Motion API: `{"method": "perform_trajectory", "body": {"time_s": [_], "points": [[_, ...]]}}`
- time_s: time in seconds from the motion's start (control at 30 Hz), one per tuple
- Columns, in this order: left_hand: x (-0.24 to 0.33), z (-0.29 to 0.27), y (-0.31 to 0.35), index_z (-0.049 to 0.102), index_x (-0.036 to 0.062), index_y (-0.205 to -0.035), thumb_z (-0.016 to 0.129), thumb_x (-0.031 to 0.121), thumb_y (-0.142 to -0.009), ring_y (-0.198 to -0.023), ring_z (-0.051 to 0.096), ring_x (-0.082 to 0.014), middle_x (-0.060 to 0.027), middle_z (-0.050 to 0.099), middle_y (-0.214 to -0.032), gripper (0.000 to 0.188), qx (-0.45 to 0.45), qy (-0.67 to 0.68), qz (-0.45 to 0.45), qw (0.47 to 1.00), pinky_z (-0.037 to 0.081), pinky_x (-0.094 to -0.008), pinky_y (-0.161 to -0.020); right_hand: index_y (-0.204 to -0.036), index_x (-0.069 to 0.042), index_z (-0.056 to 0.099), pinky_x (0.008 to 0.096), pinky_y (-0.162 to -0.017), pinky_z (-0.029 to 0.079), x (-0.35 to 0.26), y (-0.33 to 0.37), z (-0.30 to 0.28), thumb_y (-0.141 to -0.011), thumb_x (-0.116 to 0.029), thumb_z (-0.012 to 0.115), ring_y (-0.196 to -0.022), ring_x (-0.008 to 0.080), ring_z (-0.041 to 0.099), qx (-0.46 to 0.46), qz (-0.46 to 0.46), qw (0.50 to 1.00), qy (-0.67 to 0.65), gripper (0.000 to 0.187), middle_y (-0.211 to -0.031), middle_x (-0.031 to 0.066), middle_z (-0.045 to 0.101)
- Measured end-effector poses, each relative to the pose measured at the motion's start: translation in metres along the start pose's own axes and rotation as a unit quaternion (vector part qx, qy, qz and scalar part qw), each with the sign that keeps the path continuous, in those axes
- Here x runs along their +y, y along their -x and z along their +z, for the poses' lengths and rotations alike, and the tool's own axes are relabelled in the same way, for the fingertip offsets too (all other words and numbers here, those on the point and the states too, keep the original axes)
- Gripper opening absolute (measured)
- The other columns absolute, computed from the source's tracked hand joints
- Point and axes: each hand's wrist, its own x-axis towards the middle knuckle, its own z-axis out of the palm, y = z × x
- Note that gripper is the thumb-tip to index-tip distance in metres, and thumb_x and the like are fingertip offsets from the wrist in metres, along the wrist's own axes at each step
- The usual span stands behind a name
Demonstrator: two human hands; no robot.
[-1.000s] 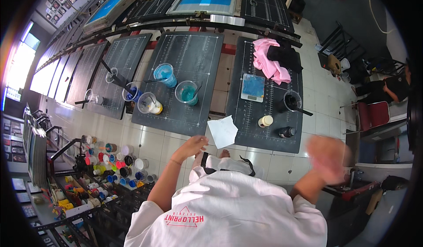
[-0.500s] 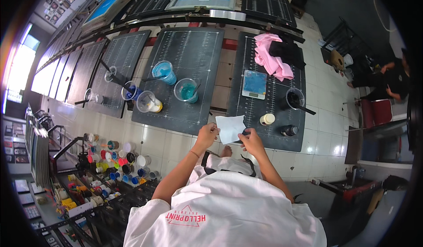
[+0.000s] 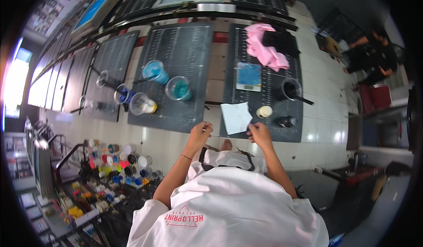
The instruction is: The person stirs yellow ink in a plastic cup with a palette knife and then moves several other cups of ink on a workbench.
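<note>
A white sheet of paper is at the near left corner of the right-hand black board. My right hand pinches its lower right corner between thumb and fingers. Off to the paper's left, my left hand is apart from it with fingers curled together; a small pale bit shows at the fingertips, too small to name. Just beyond my right hand are a cream-lidded jar and a dark jar. A kitchen scale with a blue-stained top lies farther back on the same board.
Pink cloth and black cloth lie at the back of that board. A cup of black paint stands at its right. Cups of teal and blue paint stand on the middle board. Paint tubs crowd the lower left. Another person is at right.
My left hand has let go of the paper and drawn away to the left. The paper, held by my right hand, has shifted right over the board. The person at right has changed posture.
</note>
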Motion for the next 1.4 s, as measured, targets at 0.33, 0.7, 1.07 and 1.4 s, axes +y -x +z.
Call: {"method": "perform_trajectory", "body": {"time_s": [0.33, 0.7, 1.07, 1.4], "points": [[-0.055, -0.151, 0.0, 0.051, -0.004, -0.126, 0.079, 0.021, -0.082, -0.098, 0.061, -0.0263, -0.0188, 0.061, -0.115, 0.058, 0.487, -0.097, 0.041, 0.867, 0.05, -0.0374, -0.084, -0.093, 0.002, 0.06, 0.028, -0.048, 0.05, -0.035, 0.048, -0.017, -0.096, -0.029, 0.063, -0.056, 0.0131, 0.062, -0.099, 0.026, 0.972, 0.21, 0.032, -0.077, 0.0103, 0.07], [-0.018, -0.206, -0.045, 0.052, -0.003, -0.125, 0.085, 0.015, -0.073, -0.115, 0.058, -0.0233, -0.0169, 0.06, -0.124, 0.064, 0.301, 0.063, 0.144, 0.941, 0.046, -0.0336, -0.097, -0.121, 0.0, 0.056, 0.0291, -0.066, 0.05, -0.182, 0.096, 0.152, -0.093, -0.028, 0.068, -0.074, 0.0142, 0.066, -0.322, -0.161, 0.922, 0.144, 0.041, -0.091, 0.0084, 0.07], [-0.006, -0.264, -0.022, 0.051, 0.0035, -0.129, 0.086, 0.019, -0.068, -0.111, 0.056, -0.0334, -0.0154, 0.055, -0.12, 0.072, 0.061, -0.028, 0.274, 0.959, 0.046, -0.0396, -0.097, -0.101, -0.002, 0.069, 0.0341, -0.064, 0.05, -0.245, 0.108, 0.288, -0.099, -0.021, 0.06, -0.068, 0.0249, 0.067, -0.076, -0.38, 0.905, 0.178, 0.022, -0.078, 0.0131, 0.069], [0.032, -0.304, -0.023, 0.038, 0.0005, -0.142, 0.079, 0.045, -0.082, -0.123, 0.055, -0.0222, -0.0112, 0.056, -0.133, 0.085, -0.187, 0.395, 0.139, 0.888, 0.046, -0.0379, -0.105, -0.101, 0.0, 0.071, 0.0226, -0.057, 0.05, -0.275, 0.166, 0.28, -0.101, -0.015, 0.057, -0.065, 0.0097, 0.065, 0.013, -0.376, 0.925, 0.06, 0.021, -0.076, 0.0057, 0.067]]}}
